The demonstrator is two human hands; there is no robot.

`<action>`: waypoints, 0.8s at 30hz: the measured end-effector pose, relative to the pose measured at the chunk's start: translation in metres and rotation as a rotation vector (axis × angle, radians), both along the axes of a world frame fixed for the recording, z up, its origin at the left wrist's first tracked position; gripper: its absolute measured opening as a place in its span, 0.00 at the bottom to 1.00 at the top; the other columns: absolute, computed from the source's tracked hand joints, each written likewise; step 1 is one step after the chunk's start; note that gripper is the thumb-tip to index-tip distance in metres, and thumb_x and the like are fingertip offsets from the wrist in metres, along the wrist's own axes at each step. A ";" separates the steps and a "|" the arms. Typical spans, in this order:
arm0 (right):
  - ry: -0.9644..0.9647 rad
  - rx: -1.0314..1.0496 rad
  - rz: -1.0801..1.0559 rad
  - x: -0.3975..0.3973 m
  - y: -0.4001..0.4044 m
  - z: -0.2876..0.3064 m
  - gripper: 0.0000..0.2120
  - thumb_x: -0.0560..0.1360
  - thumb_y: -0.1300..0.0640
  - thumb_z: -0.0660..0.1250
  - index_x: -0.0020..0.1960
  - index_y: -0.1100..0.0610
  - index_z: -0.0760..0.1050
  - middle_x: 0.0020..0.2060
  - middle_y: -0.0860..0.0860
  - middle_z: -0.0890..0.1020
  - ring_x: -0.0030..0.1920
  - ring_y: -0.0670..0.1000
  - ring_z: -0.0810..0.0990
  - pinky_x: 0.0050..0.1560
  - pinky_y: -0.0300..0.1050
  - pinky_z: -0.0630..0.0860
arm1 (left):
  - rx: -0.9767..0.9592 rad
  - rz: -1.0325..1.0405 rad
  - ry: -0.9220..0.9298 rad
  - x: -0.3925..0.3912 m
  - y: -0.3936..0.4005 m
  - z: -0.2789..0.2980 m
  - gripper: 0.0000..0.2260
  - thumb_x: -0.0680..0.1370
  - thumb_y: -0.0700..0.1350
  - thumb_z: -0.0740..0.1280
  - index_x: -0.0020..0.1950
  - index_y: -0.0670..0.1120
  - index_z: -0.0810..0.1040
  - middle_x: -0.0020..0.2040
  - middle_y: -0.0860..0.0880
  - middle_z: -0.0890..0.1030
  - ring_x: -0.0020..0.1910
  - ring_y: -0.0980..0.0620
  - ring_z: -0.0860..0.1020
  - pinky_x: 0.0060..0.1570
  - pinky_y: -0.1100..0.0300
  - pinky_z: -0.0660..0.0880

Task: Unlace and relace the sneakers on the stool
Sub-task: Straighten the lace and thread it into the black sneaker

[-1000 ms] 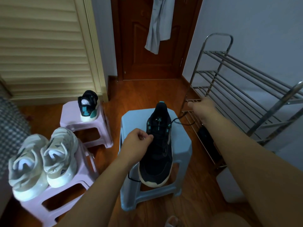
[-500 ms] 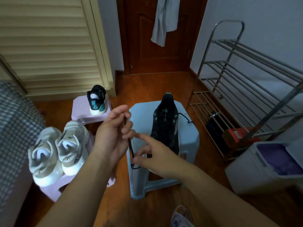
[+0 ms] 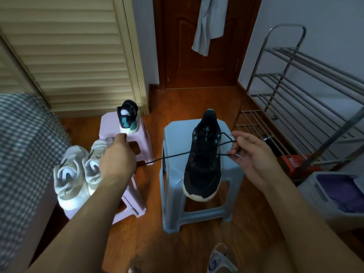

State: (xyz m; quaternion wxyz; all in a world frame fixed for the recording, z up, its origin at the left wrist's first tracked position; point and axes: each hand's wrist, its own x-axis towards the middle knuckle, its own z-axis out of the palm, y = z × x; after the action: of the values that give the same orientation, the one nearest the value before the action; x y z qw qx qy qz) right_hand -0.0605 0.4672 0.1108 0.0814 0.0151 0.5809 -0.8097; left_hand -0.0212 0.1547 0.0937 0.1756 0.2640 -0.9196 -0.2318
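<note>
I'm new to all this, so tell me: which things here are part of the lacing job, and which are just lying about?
In the job:
black sneaker
black lace
blue stool
left hand
right hand

Lying about:
white sneakers
metal rack
hanging cloth
grey bin

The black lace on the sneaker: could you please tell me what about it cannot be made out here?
- Head view: left hand covers its end of the black lace.
- Which eyelets of the black sneaker are threaded: black on black, too dim.
- Right hand: fingers curl over the lace end.
</note>
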 end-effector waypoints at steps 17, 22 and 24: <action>0.555 0.856 0.583 0.033 -0.088 -0.025 0.24 0.76 0.75 0.57 0.58 0.56 0.84 0.60 0.48 0.83 0.64 0.41 0.77 0.69 0.37 0.71 | 0.747 -0.488 -0.255 -0.006 0.046 -0.013 0.10 0.83 0.51 0.64 0.47 0.51 0.83 0.39 0.46 0.83 0.37 0.45 0.77 0.36 0.54 0.71; 0.341 0.782 0.156 0.021 -0.077 -0.016 0.21 0.74 0.73 0.58 0.41 0.52 0.83 0.43 0.45 0.84 0.48 0.45 0.81 0.52 0.41 0.78 | 0.753 -0.603 -0.416 -0.014 0.056 -0.016 0.11 0.77 0.56 0.71 0.54 0.51 0.83 0.40 0.50 0.84 0.37 0.49 0.77 0.37 0.55 0.73; 0.283 0.829 0.027 0.010 -0.064 -0.017 0.21 0.75 0.72 0.58 0.43 0.48 0.80 0.44 0.43 0.82 0.48 0.42 0.79 0.52 0.40 0.78 | 0.675 -0.619 -0.426 -0.016 0.059 -0.019 0.12 0.74 0.57 0.75 0.53 0.53 0.81 0.46 0.51 0.85 0.46 0.50 0.83 0.49 0.53 0.79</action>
State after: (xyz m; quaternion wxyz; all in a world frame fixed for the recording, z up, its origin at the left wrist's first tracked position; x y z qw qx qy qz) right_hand -0.0506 0.4031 0.0933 -0.0015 -0.0720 0.8624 -0.5012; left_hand -0.0375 0.2137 0.0747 -0.1882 0.0626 -0.8440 -0.4983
